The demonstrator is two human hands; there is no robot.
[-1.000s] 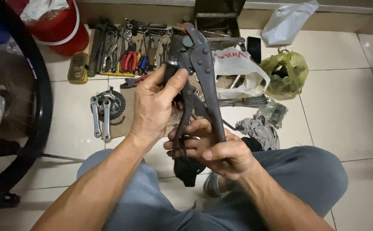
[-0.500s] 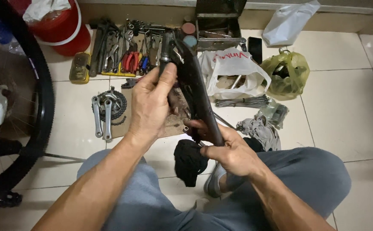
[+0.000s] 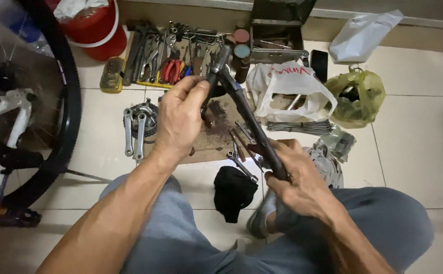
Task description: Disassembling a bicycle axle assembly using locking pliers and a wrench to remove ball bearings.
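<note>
In the head view, the left hand (image 3: 181, 119) is closed around the upper end of a long dark metal tool (image 3: 247, 114), while the right hand (image 3: 297, 177) is wrapped tight around its lower end, so the tool slants above the person's lap. Below lies a pale tiled floor (image 3: 414, 147) with a worn board (image 3: 216, 134). Around it lie crank arms (image 3: 135, 129), a red bucket (image 3: 92, 25), a white plastic bag (image 3: 282, 89), a black cloth (image 3: 233, 190) and a bicycle wheel (image 3: 64, 101) at left.

Long dark tool (image 3: 242, 109): handle end hidden inside right hand (image 3: 295, 182) grip; head part-covered by left hand (image 3: 181, 119). Bicycle wheel (image 3: 66, 101), left of tool: cut by frame edge. Beyond the tool, small tools (image 3: 173, 56) indistinct.
</note>
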